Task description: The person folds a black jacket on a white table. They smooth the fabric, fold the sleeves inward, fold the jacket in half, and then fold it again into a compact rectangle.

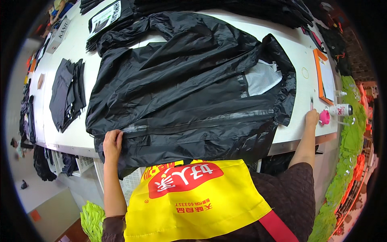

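Note:
A black zip-up jacket lies spread over the white table, its front zip running across the near side. White mesh lining shows at the collar end on the right. My left hand pinches the jacket's edge by the left end of the zip. Off to the right, away from the jacket, my right hand is closed near the table's edge. A thin, small thing sticks out beyond its fingers, too small to name. Just beside that hand sits a round pink object.
Folded black garments lie on the left. More dark folded clothing is stacked along the far side. An orange-edged board and a white bottle with a dark cap are on the right, beside heaped lime-green garments. My yellow apron meets the near edge.

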`<action>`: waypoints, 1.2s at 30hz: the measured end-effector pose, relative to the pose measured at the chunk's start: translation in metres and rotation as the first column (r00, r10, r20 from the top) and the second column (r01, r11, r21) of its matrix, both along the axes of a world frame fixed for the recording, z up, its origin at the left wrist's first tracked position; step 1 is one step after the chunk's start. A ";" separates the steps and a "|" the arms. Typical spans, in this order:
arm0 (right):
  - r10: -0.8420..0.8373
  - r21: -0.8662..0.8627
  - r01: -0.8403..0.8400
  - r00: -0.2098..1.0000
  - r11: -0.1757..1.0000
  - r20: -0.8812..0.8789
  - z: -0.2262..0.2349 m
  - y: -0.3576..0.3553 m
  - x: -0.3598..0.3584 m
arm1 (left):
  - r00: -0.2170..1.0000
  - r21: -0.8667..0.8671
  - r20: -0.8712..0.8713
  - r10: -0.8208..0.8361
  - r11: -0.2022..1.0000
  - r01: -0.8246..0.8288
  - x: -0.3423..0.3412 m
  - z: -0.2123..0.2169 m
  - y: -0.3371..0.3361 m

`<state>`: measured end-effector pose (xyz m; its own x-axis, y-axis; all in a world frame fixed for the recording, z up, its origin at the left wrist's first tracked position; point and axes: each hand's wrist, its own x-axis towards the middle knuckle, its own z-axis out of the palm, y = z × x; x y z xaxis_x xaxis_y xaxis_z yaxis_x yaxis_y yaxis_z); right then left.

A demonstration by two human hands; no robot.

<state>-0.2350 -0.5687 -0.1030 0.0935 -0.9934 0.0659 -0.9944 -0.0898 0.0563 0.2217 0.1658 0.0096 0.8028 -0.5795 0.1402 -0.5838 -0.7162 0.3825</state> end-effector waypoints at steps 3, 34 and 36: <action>-0.063 0.200 0.046 0.995 0.979 0.078 0.034 0.012 0.019 | 1.000 -0.019 0.009 0.012 1.000 -0.012 -0.001 -0.005 0.003; 0.813 0.270 -0.945 0.007 -0.184 0.582 0.113 0.551 0.403 | 0.979 -0.395 -0.162 0.125 0.901 -0.181 0.010 -0.024 0.037; 0.797 0.291 -0.942 0.045 -0.166 0.602 0.112 0.546 0.401 | 0.993 -0.346 0.030 0.114 0.933 -0.097 0.011 -0.028 0.036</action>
